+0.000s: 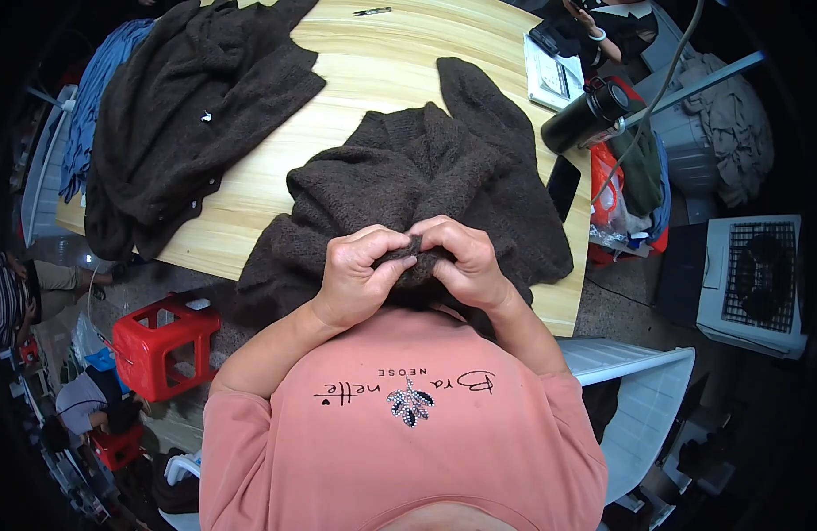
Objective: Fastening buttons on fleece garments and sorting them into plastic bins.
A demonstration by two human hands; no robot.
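Note:
A dark brown knitted sweater [399,168] lies bunched on the wooden table, its near edge drawn up close to my chest. My left hand [360,270] pinches a fold of that edge between thumb and fingers. Right beside it, my right hand [461,261] grips the same fold, the fingertips of both hands nearly meeting. Whether a needle or other small thing is between the fingers I cannot make out. One sleeve of the sweater stretches away toward the far right.
Another dark brown knitted garment [178,124] covers the table's left end. On the right are a black thermos [587,115], a phone [563,188] and a white box [552,75]. Small snips [371,11] lie at the far edge. A red stool [165,345] stands on the floor at left.

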